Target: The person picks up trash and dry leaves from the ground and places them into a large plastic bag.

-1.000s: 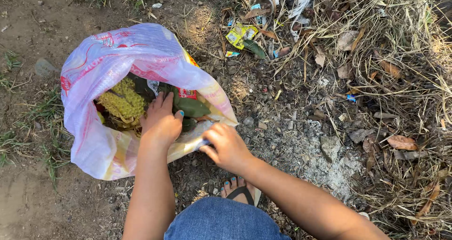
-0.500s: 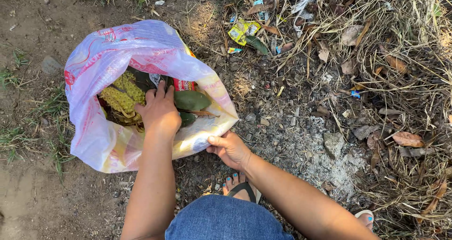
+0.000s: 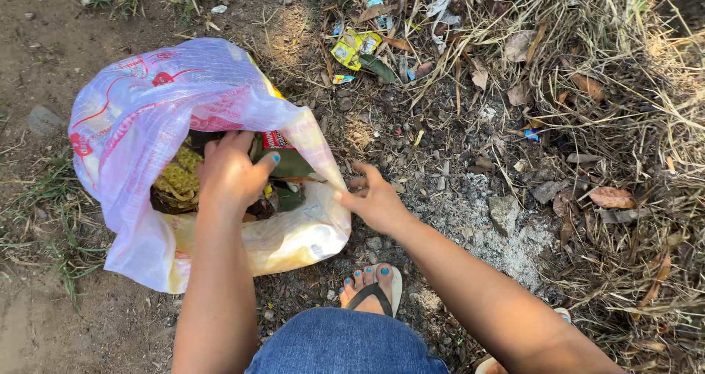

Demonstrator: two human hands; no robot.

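I see my left hand pushed into the mouth of a translucent pink-and-white plastic bag with red printing, which lies open on bare dirt; the fingers are curled down on the green leaves and scraps inside, though I cannot tell whether they grip anything. My right hand is at the bag's right edge, fingers loosely spread, touching the rim. Inside sit a bumpy yellow-green rind and a small red rectangular label. Beyond the bag lie a crumpled yellow wrapper, dry straw, a grey stone and pale ash. A blue-nailed foot in a black-strapped sandal stands below.
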